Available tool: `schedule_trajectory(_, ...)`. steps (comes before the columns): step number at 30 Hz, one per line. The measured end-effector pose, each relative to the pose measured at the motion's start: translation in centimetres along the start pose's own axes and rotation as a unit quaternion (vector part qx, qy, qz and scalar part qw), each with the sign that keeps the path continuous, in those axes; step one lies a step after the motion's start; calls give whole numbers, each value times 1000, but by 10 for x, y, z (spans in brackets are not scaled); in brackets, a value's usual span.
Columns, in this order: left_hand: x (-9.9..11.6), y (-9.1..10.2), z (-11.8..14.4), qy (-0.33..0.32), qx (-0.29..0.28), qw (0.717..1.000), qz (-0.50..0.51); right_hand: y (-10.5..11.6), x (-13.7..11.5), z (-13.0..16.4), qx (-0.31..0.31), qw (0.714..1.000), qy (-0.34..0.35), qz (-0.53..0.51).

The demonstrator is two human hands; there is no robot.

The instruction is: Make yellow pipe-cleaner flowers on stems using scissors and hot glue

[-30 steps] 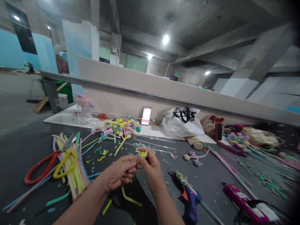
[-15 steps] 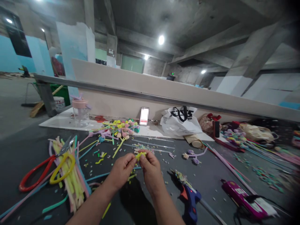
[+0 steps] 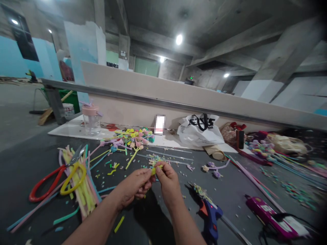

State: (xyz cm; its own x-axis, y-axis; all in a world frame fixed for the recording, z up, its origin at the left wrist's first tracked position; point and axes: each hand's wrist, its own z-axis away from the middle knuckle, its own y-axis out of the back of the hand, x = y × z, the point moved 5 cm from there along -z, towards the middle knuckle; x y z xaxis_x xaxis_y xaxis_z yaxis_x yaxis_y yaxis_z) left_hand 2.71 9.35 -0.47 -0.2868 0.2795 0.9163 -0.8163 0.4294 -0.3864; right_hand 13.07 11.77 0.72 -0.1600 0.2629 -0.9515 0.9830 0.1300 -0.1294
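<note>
While both my forearms reach up from the bottom edge of the frame, my left hand [image 3: 136, 186] and my right hand [image 3: 168, 180] meet just below the centre, pinching a small yellow piece [image 3: 153, 170] between thumbs and forefingers; the fingers cover most of it, so I cannot tell its full shape. Near the bottom edge, a short yellow offcut [image 3: 119, 224] lies on the dark tabletop [image 3: 227, 192], left of centre. At lower right I have a blue glue gun [image 3: 213, 217], and beyond it, towards the corner, a magenta tool [image 3: 268, 214] with a black cord. At lower left, scissors [image 3: 68, 165] with one red and one yellow handle rest across a bundle of fuzzy stems [image 3: 83, 194]. Past my fingertips, clear rods [image 3: 170, 158] lie among scattered coloured bits, with a purple sprig [image 3: 216, 174] to the right. Farther up, a heap of fuzzy flowers [image 3: 138, 136] sits left of centre, beneath a lidded cup [image 3: 91, 122], a bright blurred screen [image 3: 160, 125] and a white bag [image 3: 200, 136]. Behind them a pale partition [image 3: 153, 81] crosses the frame, and lamps [image 3: 179, 39] glow under a concrete ceiling [image 3: 158, 17].
</note>
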Motion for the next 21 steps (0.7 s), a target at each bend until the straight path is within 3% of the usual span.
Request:
schedule_trajectory(5, 0, 1, -1, -14, -8, 1000, -19, 0, -6, -1, 9, 998, 15, 55)
schedule_trajectory(9, 5, 2, -4, -59, 37, 984, -166, 2, -4, -2, 16, 998, 24, 62)
schedule_trajectory(12, 16, 1, -4, -161, 98, 918, -348, 6, 2, -2, 31, 998, 25, 51)
schedule_trajectory(15, 20, -1, -1, -219, 125, 861, -442, 6, 8, -2, 33, 999, 10, 12)
schedule_trajectory(17, 19, 0, 0, -214, 129, 864, -437, 2, 10, -2, 20, 999, -8, -49)
schedule_trajectory(21, 13, 8, 0, -178, 130, 923, -316, -9, 5, 0, -12, 981, -30, -190)
